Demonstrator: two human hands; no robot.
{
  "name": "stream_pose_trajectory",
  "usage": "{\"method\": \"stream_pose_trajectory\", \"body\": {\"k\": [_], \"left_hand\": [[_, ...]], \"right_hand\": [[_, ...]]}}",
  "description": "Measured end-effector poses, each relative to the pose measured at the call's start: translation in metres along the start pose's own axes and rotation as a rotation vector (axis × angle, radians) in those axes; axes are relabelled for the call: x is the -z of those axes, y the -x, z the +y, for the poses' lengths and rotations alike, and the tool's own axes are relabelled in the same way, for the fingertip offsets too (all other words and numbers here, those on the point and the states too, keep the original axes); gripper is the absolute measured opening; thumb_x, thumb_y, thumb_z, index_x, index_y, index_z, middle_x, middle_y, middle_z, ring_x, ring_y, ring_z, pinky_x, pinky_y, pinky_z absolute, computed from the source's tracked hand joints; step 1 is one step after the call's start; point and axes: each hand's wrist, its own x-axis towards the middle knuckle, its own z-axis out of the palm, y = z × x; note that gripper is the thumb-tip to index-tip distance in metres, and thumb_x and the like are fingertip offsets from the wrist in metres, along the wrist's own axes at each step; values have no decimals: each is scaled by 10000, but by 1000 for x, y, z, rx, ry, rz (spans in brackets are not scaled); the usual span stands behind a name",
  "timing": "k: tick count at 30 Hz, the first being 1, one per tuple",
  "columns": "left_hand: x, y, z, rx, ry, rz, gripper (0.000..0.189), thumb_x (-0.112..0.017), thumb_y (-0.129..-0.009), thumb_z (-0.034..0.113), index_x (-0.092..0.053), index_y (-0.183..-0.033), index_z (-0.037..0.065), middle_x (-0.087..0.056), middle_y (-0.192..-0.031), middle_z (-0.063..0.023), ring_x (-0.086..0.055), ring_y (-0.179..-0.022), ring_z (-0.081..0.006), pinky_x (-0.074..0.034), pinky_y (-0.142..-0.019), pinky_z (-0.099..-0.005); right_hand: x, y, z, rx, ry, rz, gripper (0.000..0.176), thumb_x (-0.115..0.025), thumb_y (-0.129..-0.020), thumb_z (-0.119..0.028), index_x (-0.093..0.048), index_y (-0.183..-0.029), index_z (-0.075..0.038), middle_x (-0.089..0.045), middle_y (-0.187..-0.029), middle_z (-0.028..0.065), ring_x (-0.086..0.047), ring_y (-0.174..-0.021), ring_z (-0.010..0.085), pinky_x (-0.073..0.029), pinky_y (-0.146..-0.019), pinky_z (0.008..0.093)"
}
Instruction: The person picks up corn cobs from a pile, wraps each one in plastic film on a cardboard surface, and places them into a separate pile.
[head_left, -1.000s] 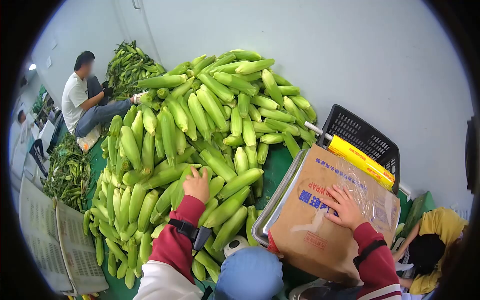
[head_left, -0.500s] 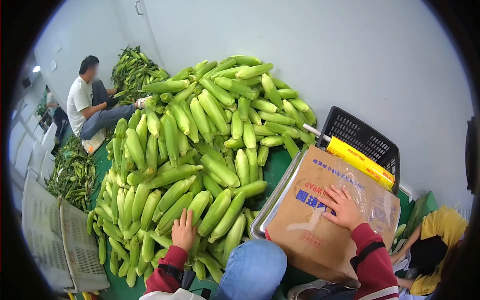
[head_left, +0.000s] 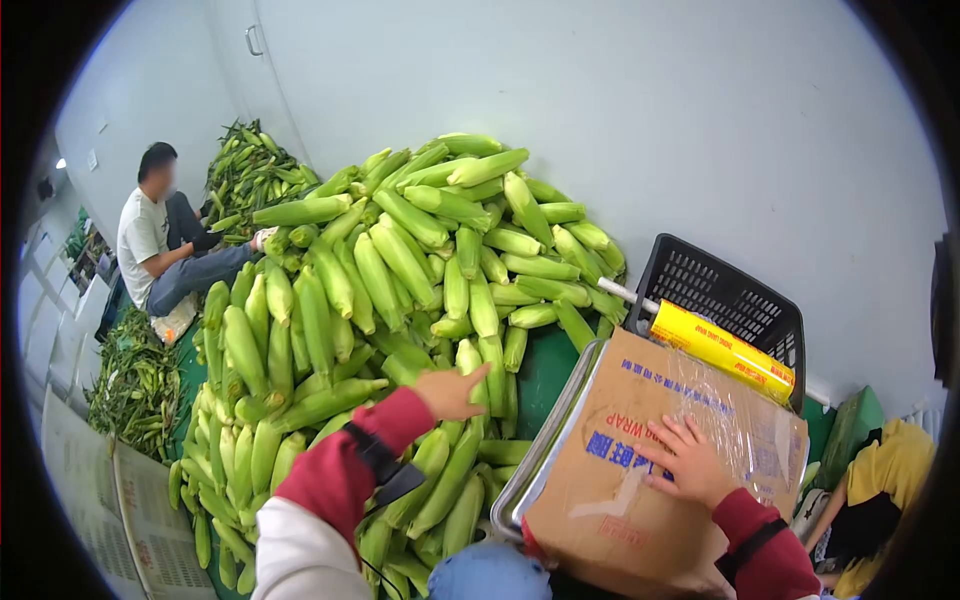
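A big heap of green husked corn cobs (head_left: 400, 270) lies on the green floor in front of me. My left hand (head_left: 450, 392) reaches over the heap's near side, fingers apart, fingertips touching an upright cob (head_left: 468, 362); it holds nothing. My right hand (head_left: 688, 460) lies flat, fingers spread, on clear film stretched over a brown cardboard box (head_left: 620, 480) printed "WRAP". The box sits in a metal tray (head_left: 545, 440). A yellow roll of cling film (head_left: 722, 350) rests across the box's far end.
A black plastic crate (head_left: 720, 290) stands behind the box by the wall. A person in a white shirt (head_left: 150, 245) sits at far left beside another corn pile (head_left: 245, 170). Husk scraps (head_left: 135, 385) and white crates (head_left: 120, 500) lie left. A person in yellow (head_left: 880, 480) is at right.
My left hand rose from the low front cobs and moved right and forward to a cob near the tray. The right hand stayed on the box. The view tilted a little.
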Motion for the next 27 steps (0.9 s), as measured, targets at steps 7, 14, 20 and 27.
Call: {"method": "stream_pose_trajectory", "body": {"k": [7,14,20,27], "left_hand": [[-53,-260,45,-391,-550,609,567,-535,-873,250,-420,-1406,96,-467,-1417,-145,-432,-1304,-301,-414,-979,-421],[-65,-364,65,-408,-591,685,506,-516,-877,239,-511,-1368,117,-571,-1124,-61,-509,-1096,-223,-352,-1028,-428],[-11,-364,51,-525,-737,455,415,-677,-772,389,-728,-1065,99,-478,-1342,-100,-391,-1282,-271,-306,-1082,-412],[-3,-378,60,-324,-584,302,456,-751,-704,423,-734,-1087,175,-391,-1456,-133,-322,-1347,-368,-285,-1095,-475]], "right_hand": [[7,-8,11,37,63,-135,536,-572,-864,-570,-535,-1354,-356,-496,-1412,60,-439,-1320,301,-272,-1096,573],[-4,-8,18,-1,-18,-163,569,-628,-788,-626,-556,-1317,-428,-505,-1381,-29,-404,-1330,224,-179,-1145,541],[-2,-13,25,-10,-227,-147,537,-650,-819,-517,-574,-1311,-314,-441,-1463,82,-394,-1356,308,-191,-1140,599],[4,-17,28,12,-259,-143,576,-671,-837,-467,-544,-1353,-242,-434,-1465,109,-437,-1320,292,-265,-1121,553]]}}
